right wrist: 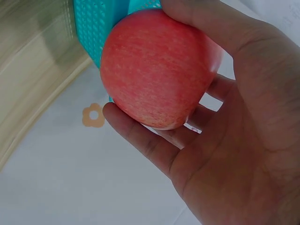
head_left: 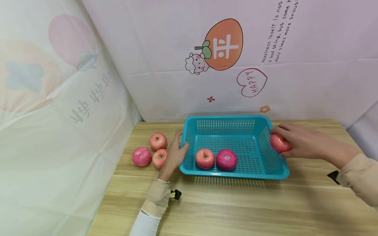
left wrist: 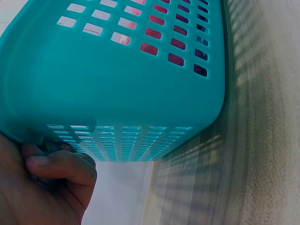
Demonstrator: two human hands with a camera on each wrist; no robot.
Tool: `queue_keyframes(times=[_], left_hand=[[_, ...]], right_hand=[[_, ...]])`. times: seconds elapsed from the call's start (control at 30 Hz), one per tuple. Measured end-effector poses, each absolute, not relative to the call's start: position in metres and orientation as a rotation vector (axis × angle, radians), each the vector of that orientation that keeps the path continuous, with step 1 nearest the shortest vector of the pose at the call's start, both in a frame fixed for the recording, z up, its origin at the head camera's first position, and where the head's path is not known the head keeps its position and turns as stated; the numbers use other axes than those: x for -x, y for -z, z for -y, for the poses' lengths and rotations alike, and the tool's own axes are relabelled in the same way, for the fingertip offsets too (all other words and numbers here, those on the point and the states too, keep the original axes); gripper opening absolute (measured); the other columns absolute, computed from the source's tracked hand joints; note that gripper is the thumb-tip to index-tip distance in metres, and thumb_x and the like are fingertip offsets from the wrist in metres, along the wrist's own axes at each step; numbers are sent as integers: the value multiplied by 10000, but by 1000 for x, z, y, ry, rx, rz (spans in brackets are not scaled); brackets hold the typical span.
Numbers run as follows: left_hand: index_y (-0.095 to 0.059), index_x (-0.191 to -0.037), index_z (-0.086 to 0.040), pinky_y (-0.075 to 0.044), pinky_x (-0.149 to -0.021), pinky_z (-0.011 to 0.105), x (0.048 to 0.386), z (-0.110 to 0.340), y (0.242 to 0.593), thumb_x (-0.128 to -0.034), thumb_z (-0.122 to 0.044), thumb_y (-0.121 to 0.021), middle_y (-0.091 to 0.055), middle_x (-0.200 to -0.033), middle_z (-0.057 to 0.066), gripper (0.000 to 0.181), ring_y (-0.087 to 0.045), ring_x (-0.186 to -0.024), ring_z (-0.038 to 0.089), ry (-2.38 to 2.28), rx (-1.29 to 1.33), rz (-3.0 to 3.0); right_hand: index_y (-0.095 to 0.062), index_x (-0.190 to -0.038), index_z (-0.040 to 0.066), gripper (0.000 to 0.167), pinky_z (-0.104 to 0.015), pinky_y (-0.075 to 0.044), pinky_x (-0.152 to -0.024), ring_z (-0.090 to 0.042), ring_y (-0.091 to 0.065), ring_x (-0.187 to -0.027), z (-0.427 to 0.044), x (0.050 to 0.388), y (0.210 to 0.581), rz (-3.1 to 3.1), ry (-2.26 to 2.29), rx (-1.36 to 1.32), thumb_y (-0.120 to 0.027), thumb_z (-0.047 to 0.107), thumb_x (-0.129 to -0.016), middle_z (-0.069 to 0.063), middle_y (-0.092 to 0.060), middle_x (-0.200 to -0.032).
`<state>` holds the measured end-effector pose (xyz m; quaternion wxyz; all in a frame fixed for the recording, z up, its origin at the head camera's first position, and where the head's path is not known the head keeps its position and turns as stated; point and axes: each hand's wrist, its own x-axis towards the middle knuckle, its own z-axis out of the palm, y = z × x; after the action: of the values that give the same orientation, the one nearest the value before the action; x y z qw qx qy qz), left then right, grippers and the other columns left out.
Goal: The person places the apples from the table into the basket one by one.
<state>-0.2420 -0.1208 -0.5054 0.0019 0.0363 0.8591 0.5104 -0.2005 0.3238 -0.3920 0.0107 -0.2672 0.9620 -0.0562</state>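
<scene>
A blue plastic basket (head_left: 234,176) stands on the table with a pale red apple (head_left: 205,159) and a darker pinkish-red apple (head_left: 227,160) inside, side by side near its front wall. At its left end my left hand (head_left: 175,155) grips the rim; the left wrist view shows curled fingers (left wrist: 65,168) at the basket's edge. Over the right rim my right hand (head_left: 307,141) holds a red apple (right wrist: 157,70) between thumb and fingers. Whether this apple touches the rim, I cannot tell.
Left of the basket, three more apples lie grouped on the wooden table (head_left: 218,209): one at the back (head_left: 158,141), a pink one (head_left: 141,156) and one partly behind my left hand (head_left: 159,158). A printed cloth (head_left: 165,91) hangs behind the table.
</scene>
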Motion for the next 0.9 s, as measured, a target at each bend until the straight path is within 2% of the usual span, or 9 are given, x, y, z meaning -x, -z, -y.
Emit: queue_keyframes(times=[0.37, 0.6, 0.9], left_hand=[[-406, -1607, -213, -599, -633, 363, 241, 121, 504, -1065, -231, -566, -706, -889, 143, 566, -712, -711, 225, -1597, -117, -2705], [-388, -1619, -224, -597, -620, 358, 242, 121, 504, -1071, -228, -563, -687, -864, 152, 575, -711, -690, 231, -1610, -107, -2680], [-397, -1614, -216, -608, -622, 367, 242, 120, 504, -1064, -221, -566, -723, -921, 167, 576, -721, -712, 233, -1604, -105, -2686]], right_hand=[[-640, -1389, 107, 795, -458, -621, -761, -378, -601, -1193, -306, 203, 389, -2957, 135, 915, -989, 356, -718, -155, -631, -1352], [-655, -1348, 148, 741, -377, -592, -740, -294, -600, -1153, -298, 205, 388, -2937, 106, 955, -984, 356, -718, -67, -635, -1292], [-652, -1319, 197, 729, -328, -560, -714, -215, -589, -1093, -287, 206, 389, -2886, 100, 972, -995, 360, -697, 16, -623, -1222]])
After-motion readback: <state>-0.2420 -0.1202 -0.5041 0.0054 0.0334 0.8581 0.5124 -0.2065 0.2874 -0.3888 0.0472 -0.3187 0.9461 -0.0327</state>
